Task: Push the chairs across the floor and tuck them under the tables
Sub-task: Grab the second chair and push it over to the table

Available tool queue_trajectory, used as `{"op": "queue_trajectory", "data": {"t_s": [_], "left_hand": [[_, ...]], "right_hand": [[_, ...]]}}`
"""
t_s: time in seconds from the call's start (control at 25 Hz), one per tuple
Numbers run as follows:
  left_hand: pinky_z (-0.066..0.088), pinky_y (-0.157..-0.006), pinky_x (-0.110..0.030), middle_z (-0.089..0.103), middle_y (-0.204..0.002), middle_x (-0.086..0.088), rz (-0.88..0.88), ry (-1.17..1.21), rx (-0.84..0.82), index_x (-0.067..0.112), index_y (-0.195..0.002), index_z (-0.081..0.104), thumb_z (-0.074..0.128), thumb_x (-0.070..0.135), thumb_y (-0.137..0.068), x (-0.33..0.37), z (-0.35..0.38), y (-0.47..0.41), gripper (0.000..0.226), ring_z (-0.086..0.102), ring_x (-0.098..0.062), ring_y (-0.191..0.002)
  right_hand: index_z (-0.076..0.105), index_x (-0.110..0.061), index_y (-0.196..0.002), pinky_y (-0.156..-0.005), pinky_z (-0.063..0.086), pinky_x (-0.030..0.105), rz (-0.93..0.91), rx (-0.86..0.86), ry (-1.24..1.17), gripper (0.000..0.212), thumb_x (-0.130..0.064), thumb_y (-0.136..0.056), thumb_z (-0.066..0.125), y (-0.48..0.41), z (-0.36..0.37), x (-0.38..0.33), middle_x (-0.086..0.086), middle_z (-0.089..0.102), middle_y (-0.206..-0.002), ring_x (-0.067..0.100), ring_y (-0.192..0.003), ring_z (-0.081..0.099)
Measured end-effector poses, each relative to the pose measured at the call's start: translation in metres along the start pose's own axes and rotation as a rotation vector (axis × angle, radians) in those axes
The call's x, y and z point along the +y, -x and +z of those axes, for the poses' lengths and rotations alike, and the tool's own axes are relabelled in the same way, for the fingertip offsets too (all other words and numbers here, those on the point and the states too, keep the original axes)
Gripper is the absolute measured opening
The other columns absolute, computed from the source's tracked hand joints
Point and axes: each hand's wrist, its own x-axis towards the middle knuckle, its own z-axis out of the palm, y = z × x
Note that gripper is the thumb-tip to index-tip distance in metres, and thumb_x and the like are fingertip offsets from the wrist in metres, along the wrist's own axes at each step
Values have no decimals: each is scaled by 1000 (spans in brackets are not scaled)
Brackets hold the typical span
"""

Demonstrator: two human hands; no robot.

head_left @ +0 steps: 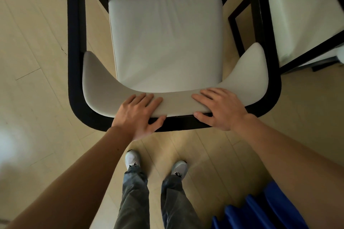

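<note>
A black-framed chair with a white seat cushion [165,39] stands right in front of me, seen from above. Its curved white backrest pad [104,89] faces me. My left hand [137,115] holds the backrest left of centre, fingers laid over the pad and thumb behind it against the black frame. My right hand [219,108] holds the backrest right of centre in the same way. No table shows in front of the chair.
A second chair [301,15] of the same kind stands close against the first chair's right side. Pale wooden floor [37,42] lies open to the left. My feet [156,163] stand just behind the chair. Blue cloth [260,210] hangs at the lower right.
</note>
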Motion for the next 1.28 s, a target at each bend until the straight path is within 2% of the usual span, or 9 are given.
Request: {"op": "queue_trajectory", "data": {"t_s": [0.52, 1.28], "left_hand": [[40, -107, -42, 63, -133, -9, -59, 24, 46, 18, -135, 57, 30, 61, -92, 12, -24, -61, 67, 57, -29, -125], [40, -107, -42, 63, -133, -7, -85, 47, 45, 19, -136, 55, 28, 63, -93, 1, -46, -105, 67, 56, -29, -125]], "right_hand": [[53, -25, -136, -103, 40, 45, -43, 16, 31, 70, -70, -91, 23, -41, -37, 60, 5, 61, -131, 26, -123, 53], [51, -28, -137, -103, 37, 42, -87, -6, 57, 68, -69, -90, 25, -84, -68, 93, 1, 58, -134, 23, -125, 50]]}}
